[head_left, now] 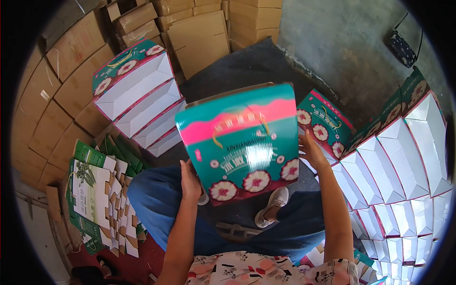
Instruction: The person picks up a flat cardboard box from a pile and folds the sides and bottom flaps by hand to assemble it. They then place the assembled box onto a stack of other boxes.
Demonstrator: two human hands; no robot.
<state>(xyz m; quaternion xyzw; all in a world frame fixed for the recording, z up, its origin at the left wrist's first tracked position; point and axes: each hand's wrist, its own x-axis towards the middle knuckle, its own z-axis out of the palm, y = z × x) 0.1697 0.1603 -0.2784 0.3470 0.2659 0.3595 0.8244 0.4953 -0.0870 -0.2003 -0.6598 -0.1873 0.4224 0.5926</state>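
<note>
The person's left hand (pixel 191 183) is curved against the left edge of a teal gift box (pixel 232 159), holding it there, part of the hand hidden behind the edge. The right hand (pixel 311 151) is at the opposite edge, its fingers loosely spread; whether it grips or merely touches the card cannot be told. The box hangs tilted above the lap, between the two forearms.

Its card face is glossy, with white glare across the middle. A wavy pink band runs under the top edge, round white-and-crimson fruit slices line the bottom, and yellow cord handles loop from the front.

Below are blue trousers (pixel 154 202) of soft, creased cloth, a pale shoe (pixel 273 206) and a patterned shirt (pixel 266 268). Near the left knee, green-and-white packaging (pixel 90 190) lies in a ragged heap of cut card edges.

Farther out, a left stack of matching boxes (pixel 142 92) shows white, folded, hollow-looking sides, and a larger right stack (pixel 403 156) repeats them in rows. Brown corrugated cartons (pixel 73 85) are piled behind. A dark bag (pixel 403 49) hangs against the rough grey wall (pixel 327 38).
</note>
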